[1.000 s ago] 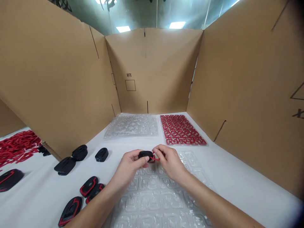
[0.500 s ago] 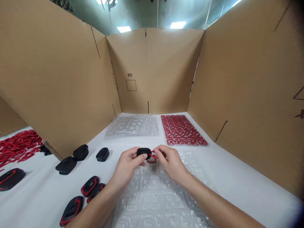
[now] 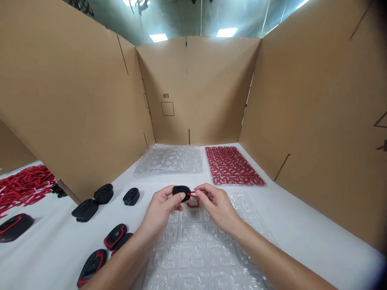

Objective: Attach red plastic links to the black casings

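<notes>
A small black plastic housing [image 3: 181,193] is gripped between the thumb and fingers of my left hand [image 3: 165,205]. My right hand [image 3: 216,203] pinches a thin red strip [image 3: 194,194] that reaches to the right end of the housing. Whether the strip is still joined to it, my fingers partly hide. Both hands are above a clear plastic tray [image 3: 193,255] with moulded recesses. One red piece [image 3: 193,204] lies in a recess at the tray's far side, just below the hands.
Left of my arm lie black housings with red trim [image 3: 115,236] and plain black ones [image 3: 85,210]. A heap of red strips [image 3: 26,183] is at far left. Behind are stacked clear trays [image 3: 169,159] and a tray filled with red pieces [image 3: 234,165]. Cardboard walls [image 3: 198,88] surround the table.
My left hand has shifted slightly left and tilted the black housing. The red strip now stretches straighter between the housing and my right hand, which has barely moved.
</notes>
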{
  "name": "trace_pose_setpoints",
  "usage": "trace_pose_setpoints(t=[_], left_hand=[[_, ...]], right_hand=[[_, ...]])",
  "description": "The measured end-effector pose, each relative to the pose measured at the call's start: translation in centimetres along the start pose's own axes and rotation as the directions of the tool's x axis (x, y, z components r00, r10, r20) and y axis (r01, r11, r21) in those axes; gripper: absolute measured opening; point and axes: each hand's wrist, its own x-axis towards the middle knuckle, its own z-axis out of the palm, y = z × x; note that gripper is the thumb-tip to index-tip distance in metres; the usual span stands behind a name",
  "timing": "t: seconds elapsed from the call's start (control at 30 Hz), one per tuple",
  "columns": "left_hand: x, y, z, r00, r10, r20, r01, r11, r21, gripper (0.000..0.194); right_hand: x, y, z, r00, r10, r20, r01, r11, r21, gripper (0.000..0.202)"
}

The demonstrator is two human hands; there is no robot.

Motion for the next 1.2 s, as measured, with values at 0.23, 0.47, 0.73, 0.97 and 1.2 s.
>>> trace_pose_setpoints(t=[0.23, 0.47, 0.73, 0.97, 1.2], left_hand=[[0.0, -0.1, 0.0, 0.985, -0.149, 0.088, 0.163, 0.971, -0.176, 0.018], [-0.2, -0.4, 0.1, 0.964, -0.220, 0.148, 0.250, 0.940, -0.232, 0.022], [-0.3, 0.1, 0.2, 0.982, -0.118, 0.146, 0.143, 0.973, -0.181, 0.028], [0.0, -0.4, 0.0, 1.000, -0.010, 0.005, 0.010, 1.000, 0.005, 0.031], [0.0, -0.6, 0.1, 0.996, -0.049, 0.078, 0.053, 0.997, -0.059, 0.030]], right_hand=[[-0.1, -0.2, 0.2, 0.993, 0.008, 0.117, -0.028, 0.985, 0.171, 0.023], [0.3, 0.3, 0.2, 0.955, 0.112, 0.273, -0.230, 0.863, 0.449, 0.041], [0.4, 0.3, 0.1, 0.937, 0.128, 0.324, -0.266, 0.864, 0.427, 0.041], [0.5, 1.0, 0.0, 0.979, 0.138, 0.153, -0.174, 0.950, 0.259, 0.034], [0.5, 0.5, -0.1, 0.943, 0.111, 0.315, -0.209, 0.931, 0.299, 0.039]])
